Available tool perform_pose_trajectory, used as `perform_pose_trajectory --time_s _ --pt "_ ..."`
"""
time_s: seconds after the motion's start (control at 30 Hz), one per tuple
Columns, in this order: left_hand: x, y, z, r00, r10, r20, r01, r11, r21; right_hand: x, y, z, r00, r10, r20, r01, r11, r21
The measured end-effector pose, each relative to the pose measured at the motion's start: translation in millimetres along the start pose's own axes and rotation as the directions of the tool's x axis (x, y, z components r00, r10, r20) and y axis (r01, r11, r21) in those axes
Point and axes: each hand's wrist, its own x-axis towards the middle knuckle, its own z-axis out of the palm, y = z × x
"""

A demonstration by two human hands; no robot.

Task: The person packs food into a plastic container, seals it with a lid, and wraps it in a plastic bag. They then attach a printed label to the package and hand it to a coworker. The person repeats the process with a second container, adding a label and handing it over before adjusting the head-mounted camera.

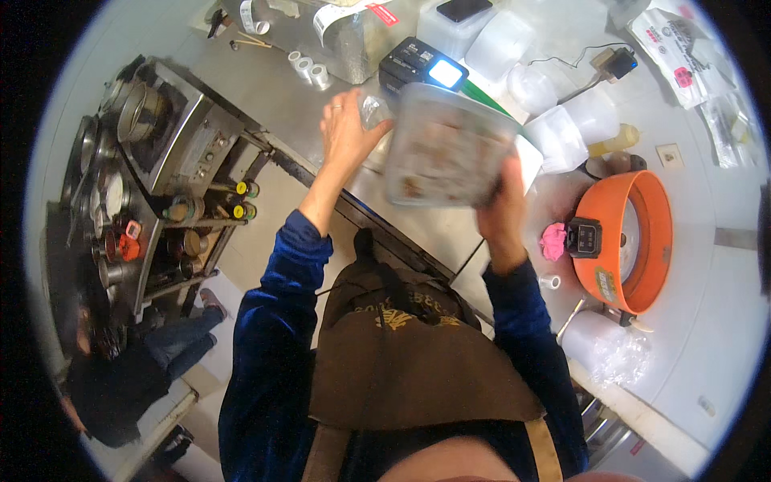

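My right hand grips the right side of a translucent plastic container. Brownish and pale pieces show through it, but motion blur hides what they are. My left hand is raised to the left of the container, thumb and fingers spread apart. Crumpled clear plastic shows between its thumb and fingers; whether they touch is unclear. Behind the container stands a black boxy device with a lit screen. A white board lies partly hidden beneath the container and my right hand.
Stacked plastic tubs and an orange round machine stand to the right. Small white rolls lie on the steel counter. Pink cloth sits near the machine. At left are a stove and a person.
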Motion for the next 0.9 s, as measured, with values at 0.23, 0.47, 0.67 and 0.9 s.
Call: perform_pose_trajectory --time_s 0.23,0.47,0.67,0.9 --pt "28.0 -76.3 0.9 0.602 -0.413 0.684 0.781 0.481 -0.398 53.5 119.6 -1.1 0.931 0.32 -0.178 -0.334 0.94 -0.06" --pt "9.4 -81.5 13.6 0.84 -0.107 0.532 0.436 0.717 -0.544 25.5 134.2 -48.5 0.784 0.238 -0.573 -0.406 0.895 -0.184" --pt "16.7 -61.1 -3.0 0.716 -0.105 0.69 0.618 0.554 -0.558 39.3 161.0 -69.8 0.909 -0.101 -0.403 -0.074 0.916 -0.395" --pt "20.2 -46.4 1.9 0.693 -0.141 0.707 0.646 0.557 -0.522 47.1 153.6 -53.2 0.905 -0.103 -0.412 -0.273 0.604 -0.749"
